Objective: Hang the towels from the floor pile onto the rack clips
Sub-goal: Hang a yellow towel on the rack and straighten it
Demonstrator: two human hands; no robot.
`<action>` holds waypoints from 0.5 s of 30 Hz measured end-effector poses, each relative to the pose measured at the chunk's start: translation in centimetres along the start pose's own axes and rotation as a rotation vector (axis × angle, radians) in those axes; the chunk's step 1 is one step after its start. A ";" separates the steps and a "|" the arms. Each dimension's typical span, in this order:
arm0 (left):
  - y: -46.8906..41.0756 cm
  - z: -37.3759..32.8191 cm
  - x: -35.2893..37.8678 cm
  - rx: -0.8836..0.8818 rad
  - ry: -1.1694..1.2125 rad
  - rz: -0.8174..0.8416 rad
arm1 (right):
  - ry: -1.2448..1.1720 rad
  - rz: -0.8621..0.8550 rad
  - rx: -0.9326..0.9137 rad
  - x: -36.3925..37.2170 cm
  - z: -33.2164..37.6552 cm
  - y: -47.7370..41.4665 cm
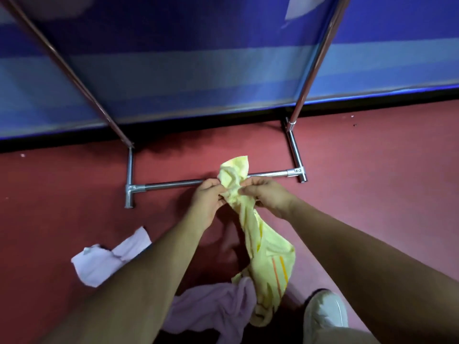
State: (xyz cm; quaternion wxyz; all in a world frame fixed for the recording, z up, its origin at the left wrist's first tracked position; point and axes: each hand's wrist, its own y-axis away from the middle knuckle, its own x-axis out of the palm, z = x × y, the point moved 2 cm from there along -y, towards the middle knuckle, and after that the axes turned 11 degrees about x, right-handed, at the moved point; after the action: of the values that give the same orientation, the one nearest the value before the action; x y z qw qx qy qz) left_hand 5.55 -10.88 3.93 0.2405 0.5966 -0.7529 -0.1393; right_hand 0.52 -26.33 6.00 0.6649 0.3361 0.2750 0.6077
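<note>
Nearest to us, at five o'clock, we see a white shoe (325, 312) on the dull red floor (62, 194). Beside it at six o'clock a crumpled lilac terry towel (213, 309) lies in a heap, and a second, paler lilac towel (104, 263) lies flatter at eight o'clock, partly behind the left forearm. A pale yellow towel with orange stripes (263, 242) hangs from the hands, its lower end touching the lilac heap. The left hand (208, 198) and right hand (267, 194) both pinch its bunched upper end, fingers curled into the cloth, held near the centre. Just beyond them runs the base bar of a chrome tubular rack (173, 185), its poles rising to eleven and one o'clock. Behind stands a blue striped wall panel (198, 70). At one o'clock a blurred pale cloth (298, 8) shows, perhaps a hung towel.
</note>
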 end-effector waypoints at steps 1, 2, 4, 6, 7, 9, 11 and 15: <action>0.8 -1.9 0.1 0.034 0.012 0.002 | 0.005 0.000 -0.036 0.3 1.3 1.5; 1.7 -3.8 0.4 0.070 0.015 0.009 | 0.011 -0.006 -0.077 0.7 2.5 3.0; 3.8 -7.2 1.0 0.147 0.019 0.037 | 0.037 -0.015 -0.154 1.4 4.7 6.0; 6.0 -10.3 1.5 0.209 0.024 0.038 | 0.055 -0.013 -0.217 2.1 6.7 9.4; 7.2 -11.7 1.6 0.227 0.038 0.023 | 0.072 -0.017 -0.250 2.5 7.7 11.1; 9.6 -14.7 1.8 0.267 0.076 0.004 | 0.127 -0.056 -0.340 3.1 9.6 14.6; 12.3 -17.5 1.9 0.323 0.100 0.038 | 0.190 -0.129 -0.451 3.7 11.3 18.0; 18.5 -21.7 1.7 0.463 0.019 0.163 | 0.279 -0.254 -0.578 5.3 12.8 24.3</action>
State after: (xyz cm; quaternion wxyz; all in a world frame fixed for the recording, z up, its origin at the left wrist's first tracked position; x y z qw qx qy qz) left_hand 1.37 -6.25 31.79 0.1149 0.5744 -0.8080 0.0627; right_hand -4.11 -21.63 33.19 0.7591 0.0107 0.2192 0.6129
